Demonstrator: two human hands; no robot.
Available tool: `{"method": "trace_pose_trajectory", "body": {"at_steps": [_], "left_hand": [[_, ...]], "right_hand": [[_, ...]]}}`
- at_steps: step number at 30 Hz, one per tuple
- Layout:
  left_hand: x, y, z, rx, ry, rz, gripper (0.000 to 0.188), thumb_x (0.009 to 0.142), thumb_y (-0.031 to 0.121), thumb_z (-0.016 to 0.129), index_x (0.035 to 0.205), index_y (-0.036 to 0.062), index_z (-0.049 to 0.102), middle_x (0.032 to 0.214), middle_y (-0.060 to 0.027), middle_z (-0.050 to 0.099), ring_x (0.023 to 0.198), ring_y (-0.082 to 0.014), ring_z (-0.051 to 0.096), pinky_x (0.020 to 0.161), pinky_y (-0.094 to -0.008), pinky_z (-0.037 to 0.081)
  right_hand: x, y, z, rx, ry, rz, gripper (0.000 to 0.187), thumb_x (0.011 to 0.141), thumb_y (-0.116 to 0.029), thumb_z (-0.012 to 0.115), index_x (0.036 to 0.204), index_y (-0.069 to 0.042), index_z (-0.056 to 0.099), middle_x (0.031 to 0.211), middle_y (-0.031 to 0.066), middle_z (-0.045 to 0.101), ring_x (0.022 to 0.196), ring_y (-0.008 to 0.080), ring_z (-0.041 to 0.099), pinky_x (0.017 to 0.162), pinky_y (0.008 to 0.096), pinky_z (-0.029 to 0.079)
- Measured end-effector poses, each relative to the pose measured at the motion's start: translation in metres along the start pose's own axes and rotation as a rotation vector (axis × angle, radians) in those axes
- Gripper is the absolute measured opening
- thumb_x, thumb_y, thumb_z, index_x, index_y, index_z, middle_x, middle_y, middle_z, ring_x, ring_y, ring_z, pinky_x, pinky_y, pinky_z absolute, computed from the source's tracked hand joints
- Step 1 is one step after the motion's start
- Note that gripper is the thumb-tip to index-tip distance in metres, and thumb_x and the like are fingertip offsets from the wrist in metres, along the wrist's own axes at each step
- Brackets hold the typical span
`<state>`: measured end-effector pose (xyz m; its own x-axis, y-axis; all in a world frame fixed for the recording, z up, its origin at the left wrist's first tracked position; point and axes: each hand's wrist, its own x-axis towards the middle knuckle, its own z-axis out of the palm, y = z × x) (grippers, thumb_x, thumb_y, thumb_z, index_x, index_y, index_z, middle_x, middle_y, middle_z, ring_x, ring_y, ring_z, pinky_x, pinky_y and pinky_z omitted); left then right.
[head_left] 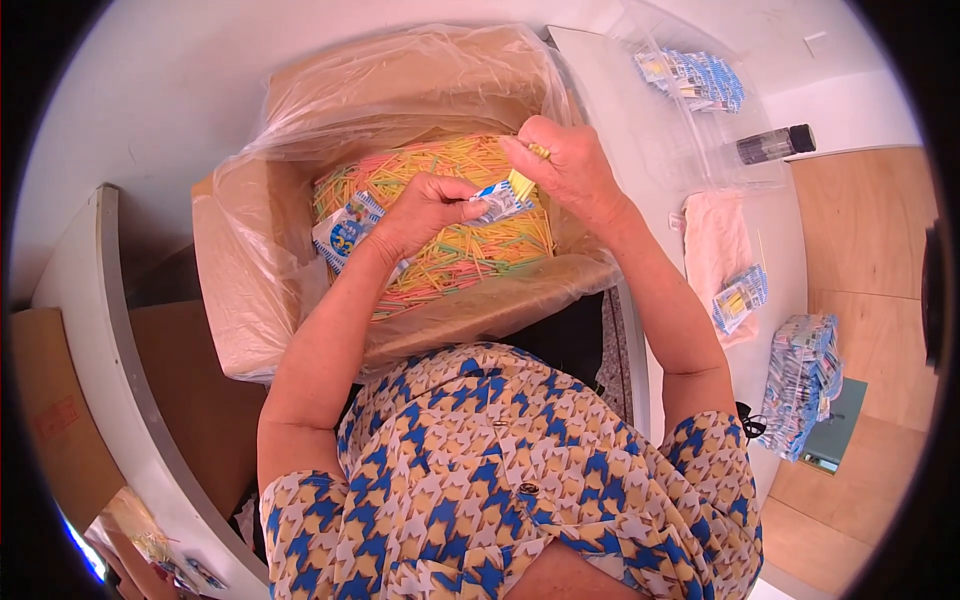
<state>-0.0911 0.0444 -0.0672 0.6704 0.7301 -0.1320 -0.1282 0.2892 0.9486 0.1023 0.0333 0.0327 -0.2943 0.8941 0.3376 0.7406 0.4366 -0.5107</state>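
My left hand pinches a small blue-and-white packet above an open cardboard box. In my right hand, closed fingers grip a bundle of thin yellow sticks. The bundle's lower ends are at the packet's upper right end; whether they are inside it I cannot tell. Below both hands, the plastic-lined box holds a heap of loose sticks in yellow, pink and green. More blue-and-white packets lie on the heap, partly behind my left wrist.
On the white table to the right are a clear bin with packets, a dark-capped bottle, a pink cloth with a packet, and a large packet stack. A white panel edge stands left of the box.
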Motion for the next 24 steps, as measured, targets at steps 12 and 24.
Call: {"method": "trace_pose_trajectory", "body": {"at_steps": [12,24], "left_hand": [[-0.002,0.000,-0.005,-0.184,-0.010,0.031,0.019,0.085,0.012,0.065,0.100,-0.0007,0.068,0.093,-0.0050,0.068,0.086,-0.0112,0.061,0.081,-0.0261,0.048],[0.021,-0.015,0.003,-0.156,-0.042,0.037,0.023,0.088,0.012,0.060,0.107,-0.0014,0.064,0.101,-0.0058,0.065,0.094,-0.0132,0.060,0.086,-0.0300,0.047]], "right_hand": [[-0.004,-0.012,0.013,0.010,0.098,-0.144,0.017,0.078,-0.012,0.070,0.073,-0.003,0.057,0.062,0.0099,0.054,0.051,0.0224,0.053,0.048,0.0307,0.042],[-0.028,0.000,0.011,0.151,0.089,0.012,0.024,0.077,-0.014,0.071,0.096,-0.001,0.061,0.081,0.0055,0.063,0.071,0.0106,0.057,0.060,0.0296,0.045]]}}
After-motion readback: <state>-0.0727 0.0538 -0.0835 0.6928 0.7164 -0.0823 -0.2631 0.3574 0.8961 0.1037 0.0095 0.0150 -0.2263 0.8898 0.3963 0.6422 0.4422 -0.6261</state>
